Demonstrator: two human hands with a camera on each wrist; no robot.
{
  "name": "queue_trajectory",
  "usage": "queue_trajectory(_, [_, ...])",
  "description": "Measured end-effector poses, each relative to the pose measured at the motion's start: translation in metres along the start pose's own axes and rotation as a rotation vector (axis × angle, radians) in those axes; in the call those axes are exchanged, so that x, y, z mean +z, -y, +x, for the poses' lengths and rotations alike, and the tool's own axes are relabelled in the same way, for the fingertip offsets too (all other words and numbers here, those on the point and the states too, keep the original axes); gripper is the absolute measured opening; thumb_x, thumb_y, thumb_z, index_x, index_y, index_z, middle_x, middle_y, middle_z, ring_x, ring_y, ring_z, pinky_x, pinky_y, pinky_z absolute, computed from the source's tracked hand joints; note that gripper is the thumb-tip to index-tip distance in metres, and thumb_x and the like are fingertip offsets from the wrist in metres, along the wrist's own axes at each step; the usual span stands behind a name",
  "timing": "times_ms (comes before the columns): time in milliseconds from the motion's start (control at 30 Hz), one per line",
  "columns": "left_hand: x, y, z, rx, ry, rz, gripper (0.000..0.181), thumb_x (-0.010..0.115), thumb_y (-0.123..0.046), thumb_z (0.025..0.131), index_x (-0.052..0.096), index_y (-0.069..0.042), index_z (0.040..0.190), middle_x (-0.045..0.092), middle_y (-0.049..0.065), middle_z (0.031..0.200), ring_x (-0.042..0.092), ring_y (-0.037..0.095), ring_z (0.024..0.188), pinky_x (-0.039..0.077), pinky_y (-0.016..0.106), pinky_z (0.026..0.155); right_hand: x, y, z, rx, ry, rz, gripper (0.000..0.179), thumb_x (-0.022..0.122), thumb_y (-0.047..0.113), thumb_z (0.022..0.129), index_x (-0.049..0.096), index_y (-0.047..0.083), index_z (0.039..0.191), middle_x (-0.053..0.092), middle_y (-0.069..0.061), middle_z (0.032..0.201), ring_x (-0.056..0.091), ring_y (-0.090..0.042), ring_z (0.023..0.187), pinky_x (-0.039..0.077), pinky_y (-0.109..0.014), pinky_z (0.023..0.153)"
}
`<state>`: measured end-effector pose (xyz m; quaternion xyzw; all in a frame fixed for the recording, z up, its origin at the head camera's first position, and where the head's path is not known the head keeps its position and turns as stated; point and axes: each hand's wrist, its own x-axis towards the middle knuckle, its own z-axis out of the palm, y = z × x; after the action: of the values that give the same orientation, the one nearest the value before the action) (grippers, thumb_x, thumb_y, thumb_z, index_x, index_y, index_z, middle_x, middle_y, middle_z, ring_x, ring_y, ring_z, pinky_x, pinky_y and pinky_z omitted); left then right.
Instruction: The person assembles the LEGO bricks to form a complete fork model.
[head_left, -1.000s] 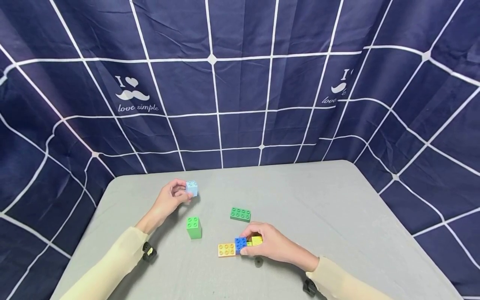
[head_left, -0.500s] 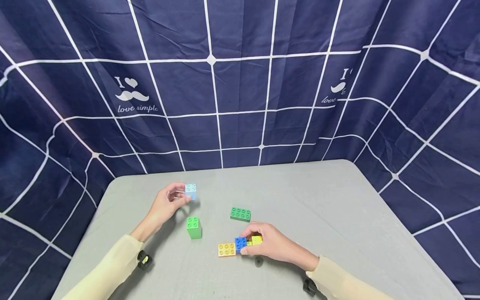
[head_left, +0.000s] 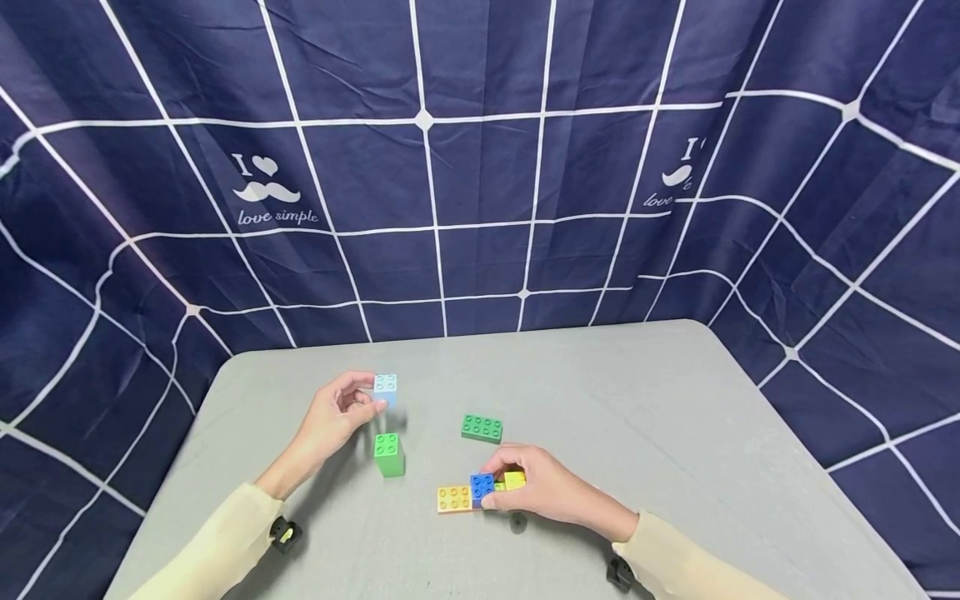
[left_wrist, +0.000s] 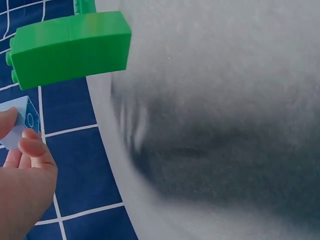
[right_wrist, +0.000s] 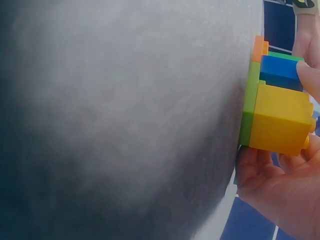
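Note:
Between thumb and fingers, my left hand (head_left: 337, 417) pinches a light blue building brick (head_left: 385, 389), studs up, held above the table with a shadow beside it. My right hand (head_left: 542, 483) grips a low brick assembly on the table. That assembly has an orange brick (head_left: 453, 500) at its left end, a blue brick (head_left: 482, 490) on top, and a yellow brick (head_left: 514, 481) partly hidden by the fingers. A lime green brick (right_wrist: 248, 110) forms part of its base in the right wrist view. A tall bright green brick (head_left: 390, 460) stands near my left hand.
A dark green brick (head_left: 482, 428) lies flat behind the assembly. The grey table (head_left: 600, 392) meets a dark blue curtain (head_left: 480, 175) with white lines at its back and sides.
My left hand has drawn the light blue brick a little nearer and levelled it so its studs face up. My right hand stays in place on the assembly.

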<state>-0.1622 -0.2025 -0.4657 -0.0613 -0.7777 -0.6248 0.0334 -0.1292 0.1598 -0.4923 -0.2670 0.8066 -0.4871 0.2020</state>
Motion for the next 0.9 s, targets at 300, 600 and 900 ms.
queue_trajectory(300, [0.002, -0.008, -0.01, 0.085, 0.017, -0.062, 0.042, 0.078, 0.012, 0.092, 0.062, 0.016, 0.13, 0.069, 0.012, 0.104, 0.063, 0.01, 0.092, 0.053, 0.017, 0.077, -0.001, 0.0, 0.0, -0.013, -0.002, 0.013, 0.023, 0.091, 0.027, 0.091, 0.079, 0.019, 0.11, 0.071, 0.003, 0.105, 0.066, -0.02, 0.098, 0.053, -0.027, 0.081])
queue_trajectory(600, [0.009, -0.026, -0.024, 0.138, 0.116, -0.066, 0.037, 0.075, 0.011, 0.094, 0.061, 0.016, 0.128, 0.066, 0.018, 0.105, 0.063, 0.012, 0.091, 0.053, 0.018, 0.076, -0.002, -0.001, 0.0, -0.015, -0.003, 0.012, 0.022, 0.091, 0.027, 0.092, 0.079, 0.022, 0.109, 0.071, 0.004, 0.106, 0.066, -0.018, 0.098, 0.053, -0.027, 0.081])
queue_trajectory(900, [0.024, -0.032, -0.037, 0.213, 0.163, -0.102, 0.04, 0.076, 0.012, 0.093, 0.063, 0.013, 0.132, 0.068, 0.021, 0.106, 0.065, 0.013, 0.09, 0.055, 0.019, 0.076, 0.0, -0.002, 0.001, -0.015, -0.009, -0.006, 0.022, 0.091, 0.028, 0.091, 0.079, 0.022, 0.109, 0.071, 0.005, 0.105, 0.065, -0.018, 0.096, 0.052, -0.027, 0.08])
